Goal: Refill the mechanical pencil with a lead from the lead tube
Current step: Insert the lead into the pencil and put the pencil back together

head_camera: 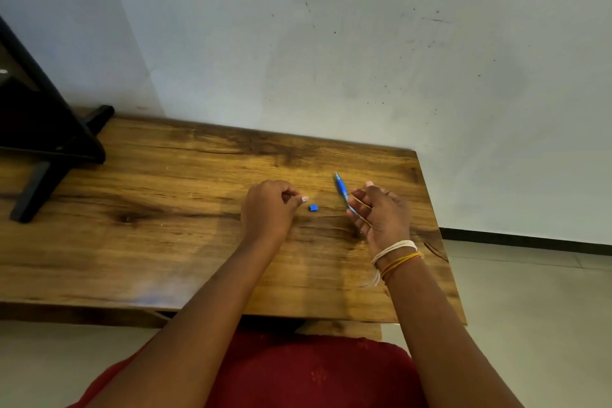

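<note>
Seemingly mid-refill: right hand fingers grip the pencil, left hand fingers curled, pinching smth unclear, w/ blue cap on table; next needs steady aim.

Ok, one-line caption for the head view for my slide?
Right hand holds blue mechanical pencil; left hand curled beside small blue cap on wooden table.

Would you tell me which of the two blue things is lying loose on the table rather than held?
The small blue cap, lying on the wooden table between the hands. The blue pencil is gripped in the right hand.
</note>
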